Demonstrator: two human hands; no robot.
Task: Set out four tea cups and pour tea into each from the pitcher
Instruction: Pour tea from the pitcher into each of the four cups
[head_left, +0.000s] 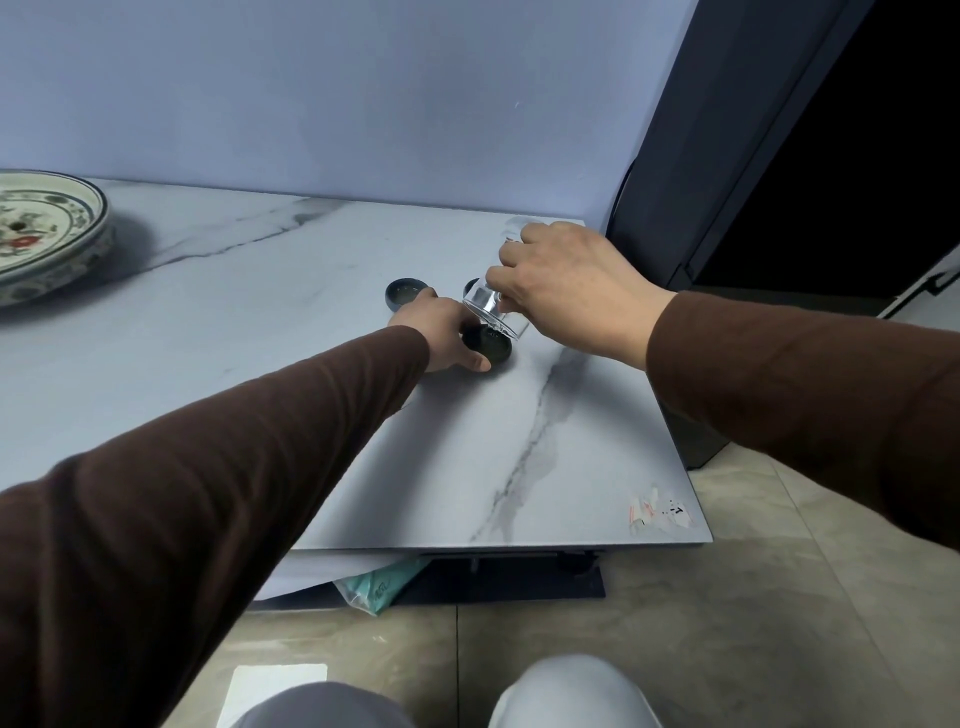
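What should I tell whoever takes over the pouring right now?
Right hand holds the clear glass pitcher tipped, spout down over the nearest dark cup.
Left hand steadies that cup on the marble table.
A second cup stands behind the left hand; a third shows partly behind the pitcher. No fourth cup is visible; it may be hidden.
Whether liquid is flowing, or which cups are filled, cannot be told.
Left: finish this pour, check the other cups.

Far cup (471, 286) mostly behind pitcher (491, 306); plate (49, 228) edge-cropped.
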